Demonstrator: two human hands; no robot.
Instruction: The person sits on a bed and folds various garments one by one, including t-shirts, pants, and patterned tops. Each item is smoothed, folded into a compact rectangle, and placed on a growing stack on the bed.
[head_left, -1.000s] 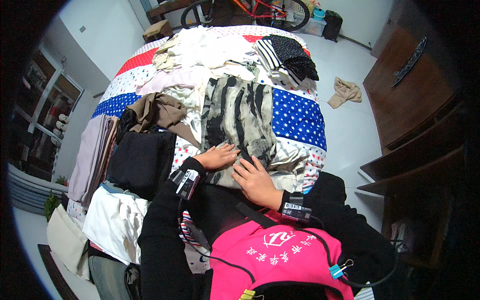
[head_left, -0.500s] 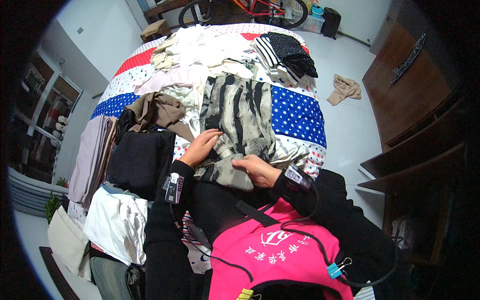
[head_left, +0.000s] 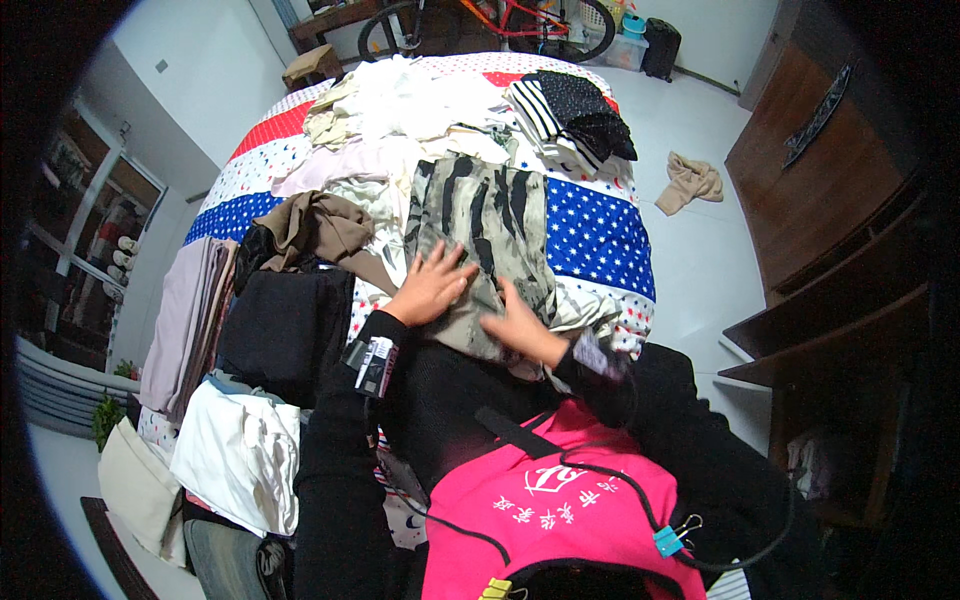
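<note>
A grey-green and black camouflage-patterned garment (head_left: 478, 225) lies in a folded panel on the bed in front of me. My left hand (head_left: 434, 286) rests flat on its near left part, fingers spread. On the near right part, my right hand (head_left: 524, 328) touches the cloth with its fingers stretched and the thumb apart, slightly blurred. The garment's near edge lies against my lap, partly behind my hands. Crumpled pale patterned cloth (head_left: 583, 308) lies just right of it.
To the left are a brown garment (head_left: 318, 232), folded black clothes (head_left: 285, 322), mauve trousers (head_left: 180, 320) and folded white clothes (head_left: 238, 452). Loose white clothes (head_left: 410, 100) cover the far bed. A black-and-white pile (head_left: 575, 118) sits far right; a beige garment (head_left: 690, 183) lies on the floor.
The near flap that my right hand was gripping now lies flat on the garment. That hand has let go and opened; my left hand has moved slightly right and spread its fingers.
</note>
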